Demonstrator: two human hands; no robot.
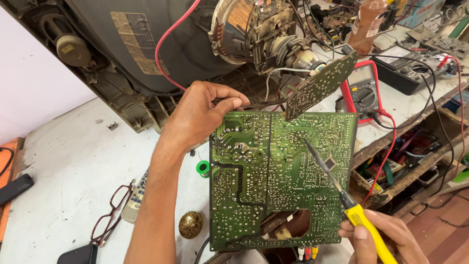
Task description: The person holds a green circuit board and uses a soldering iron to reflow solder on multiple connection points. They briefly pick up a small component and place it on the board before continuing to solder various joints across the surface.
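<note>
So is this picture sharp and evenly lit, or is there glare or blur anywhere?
Head view: bright, even light; the green board is sharp, its solder dots crisp. The left hand throws only a soft shadow. The white table at the left looks washed out. The right hand and yellow iron are clear, though cut off by the bottom edge. Straight edges lean near the corners, a wide-lens effect.

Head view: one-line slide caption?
Left hand steadies green circuit board; right hand touches yellow-handled soldering iron to its solder side.

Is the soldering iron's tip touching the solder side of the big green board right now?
Yes: the soldering iron, held in the right hand, has its tip on the green circuit board.
</note>
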